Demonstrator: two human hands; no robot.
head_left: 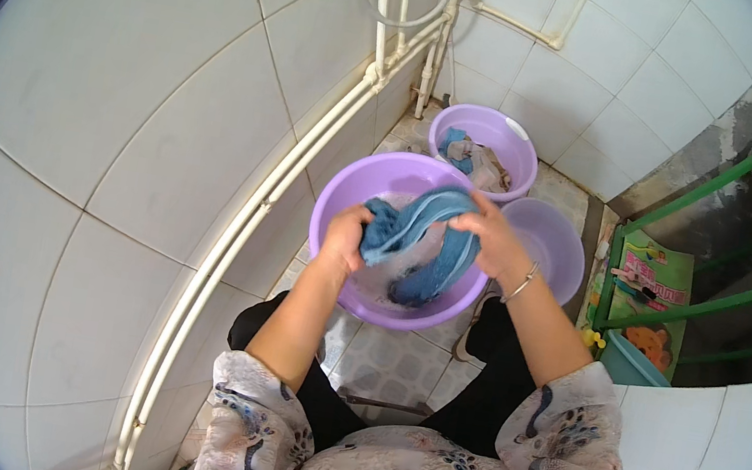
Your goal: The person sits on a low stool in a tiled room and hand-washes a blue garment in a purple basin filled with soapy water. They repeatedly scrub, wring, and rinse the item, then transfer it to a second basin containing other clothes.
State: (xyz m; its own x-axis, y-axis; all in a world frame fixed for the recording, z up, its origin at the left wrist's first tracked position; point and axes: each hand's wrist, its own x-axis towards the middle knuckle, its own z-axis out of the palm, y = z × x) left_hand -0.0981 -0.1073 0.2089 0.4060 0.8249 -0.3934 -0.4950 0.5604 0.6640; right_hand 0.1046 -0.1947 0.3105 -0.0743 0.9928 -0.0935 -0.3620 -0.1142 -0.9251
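Note:
A wet blue cloth (436, 213) is stretched between my two hands over a large purple basin (330, 279). My left hand (346, 238) is closed on the bunched left end of the cloth. On the other side, my right hand (496, 237) grips its upper right edge, thumb toward the middle. The cloth's lower part hangs down into the basin, where a darker blue portion lies at the bottom. Whitish, soapy-looking water shows beneath it. What exactly the blue cloth is cannot be made out.
Behind stands a smaller purple basin (526, 150) with blue and beige cloths. A pale purple basin (560, 253) sits at the right. Farther right is a green metal rack (675, 313) with bottles and a teal tub (631, 363). Cream pipes (266, 203) run along the left tiled wall.

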